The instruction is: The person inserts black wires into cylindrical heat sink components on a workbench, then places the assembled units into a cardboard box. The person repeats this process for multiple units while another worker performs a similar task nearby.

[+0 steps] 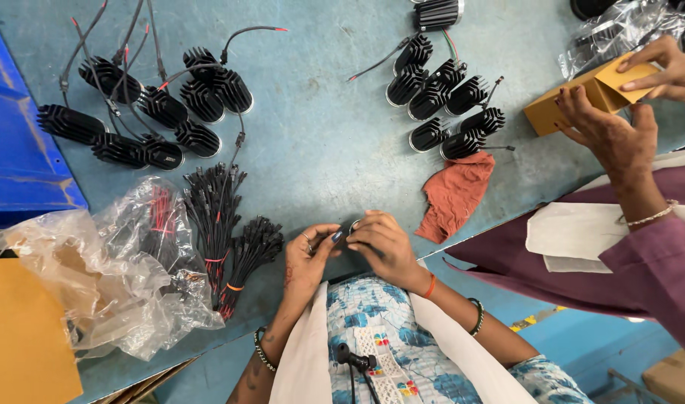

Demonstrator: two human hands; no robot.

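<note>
My left hand (306,258) and my right hand (383,247) meet at the near edge of the blue-green table (320,135), close to my body. Between their fingertips sits a small dark round part (350,228), mostly hidden by my fingers. Both hands pinch it. Two bundles of black connector wires (226,239) tied with orange bands lie just left of my left hand.
Black finned lamp housings with leads cluster at far left (144,108) and far centre (439,97). A rust-red cloth (456,196) lies right of my hands. Crumpled clear plastic bags (118,269) sit left. A co-worker's hands (619,127) hold a small cardboard box (582,93) at right.
</note>
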